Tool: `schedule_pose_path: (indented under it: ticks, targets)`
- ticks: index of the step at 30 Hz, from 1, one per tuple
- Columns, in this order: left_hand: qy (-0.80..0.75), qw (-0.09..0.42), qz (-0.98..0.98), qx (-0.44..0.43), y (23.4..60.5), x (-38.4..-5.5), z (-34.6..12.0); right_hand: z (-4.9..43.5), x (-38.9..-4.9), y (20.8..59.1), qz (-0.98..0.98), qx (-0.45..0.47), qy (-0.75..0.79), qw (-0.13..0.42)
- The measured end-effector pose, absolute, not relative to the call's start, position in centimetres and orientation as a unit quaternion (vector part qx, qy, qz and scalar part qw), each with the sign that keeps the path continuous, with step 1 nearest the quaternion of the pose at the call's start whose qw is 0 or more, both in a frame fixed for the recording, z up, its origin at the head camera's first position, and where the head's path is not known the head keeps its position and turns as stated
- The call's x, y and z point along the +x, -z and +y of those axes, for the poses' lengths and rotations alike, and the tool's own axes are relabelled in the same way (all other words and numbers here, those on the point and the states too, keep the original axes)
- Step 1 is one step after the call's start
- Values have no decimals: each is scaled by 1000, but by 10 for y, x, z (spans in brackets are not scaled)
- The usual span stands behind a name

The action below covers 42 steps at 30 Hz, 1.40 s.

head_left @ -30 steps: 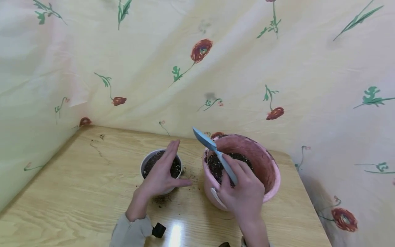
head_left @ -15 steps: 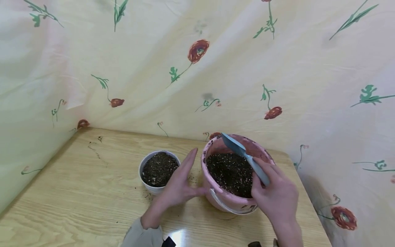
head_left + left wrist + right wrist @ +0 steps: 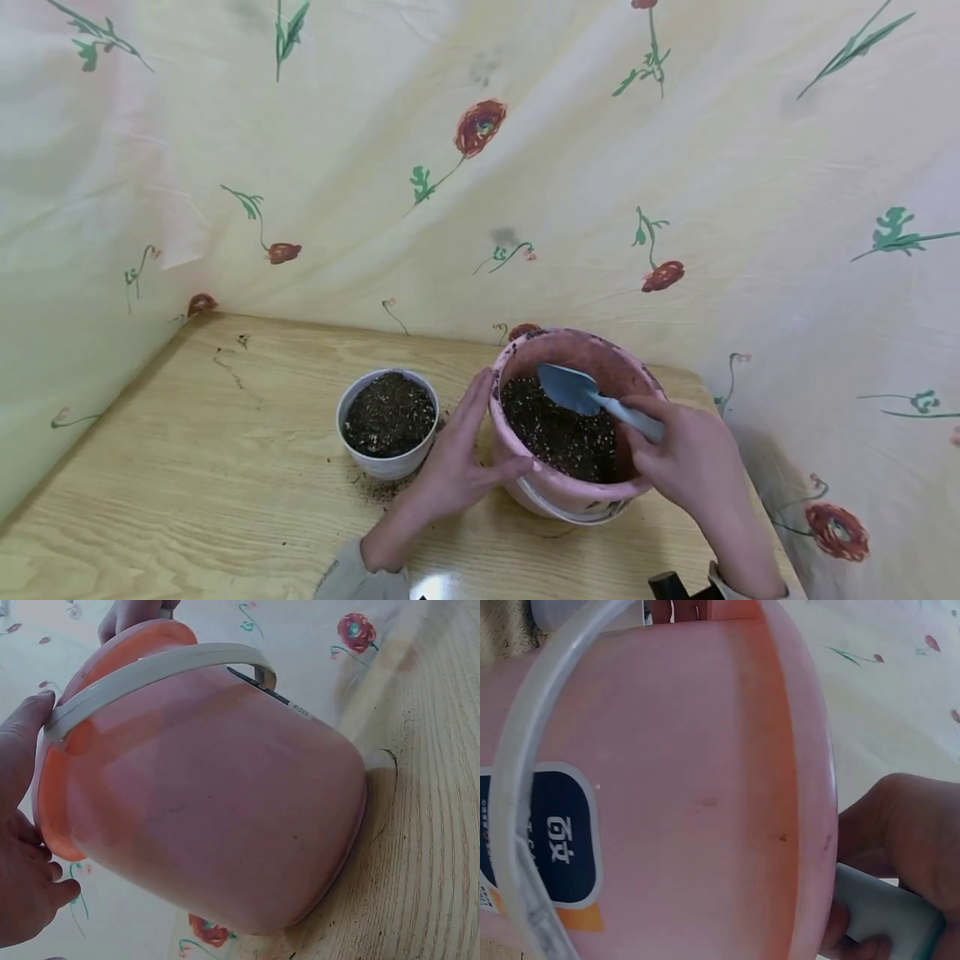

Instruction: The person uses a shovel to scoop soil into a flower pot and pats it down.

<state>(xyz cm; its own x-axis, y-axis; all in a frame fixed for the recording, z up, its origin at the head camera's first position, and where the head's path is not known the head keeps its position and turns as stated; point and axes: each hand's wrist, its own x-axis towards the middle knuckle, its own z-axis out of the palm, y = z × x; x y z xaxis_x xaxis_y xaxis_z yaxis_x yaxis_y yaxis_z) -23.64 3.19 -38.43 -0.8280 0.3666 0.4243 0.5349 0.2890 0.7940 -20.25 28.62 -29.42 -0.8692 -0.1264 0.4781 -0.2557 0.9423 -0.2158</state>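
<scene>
A pink bucket [image 3: 525, 483] of dark potting soil [image 3: 558, 437] stands on the table. Its white carrying handle [image 3: 157, 669] hangs down the front. My right hand [image 3: 686, 450] grips the grey-blue handle of a small garden trowel [image 3: 567, 388], its blade inside the bucket, low over the soil. In the right wrist view, the trowel's handle [image 3: 885, 915] shows within the curled fingers beside the rim. My left hand [image 3: 459, 467] rests against the bucket's left side with fingers extended, the thumb at the rim. A white pot [image 3: 390, 465], filled with soil, stands just left of that hand.
Spilled soil crumbs [image 3: 378, 492] lie around the white pot, with more specks at the far left of the wooden table [image 3: 210, 467]. A flower-patterned cloth [image 3: 360, 167] hangs behind and along both sides. The bucket stands close to its back part.
My right hand has carried the trowel rightward, then lowered its blade into the bucket. My left hand has moved from the white pot over to the bucket's side.
</scene>
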Motion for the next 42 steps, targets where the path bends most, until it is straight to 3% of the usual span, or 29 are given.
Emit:
schedule_pose_path:
  ticks: [14, 22, 35, 42]
  targets:
    - [509, 71, -812, -276, 385, -235, 33, 278, -230, 302, -965, 147, -121, 179]
    - [506, 73, -814, -275, 384, -237, 29, 276, -241, 306, -955, 225, -111, 159]
    - [508, 71, -818, -261, 385, -237, 28, 288, -255, 295, -902, 374, -215, -14]
    - [496, 54, -826, -262, 383, -236, 30, 311, -272, 292, -830, 422, -325, -168]
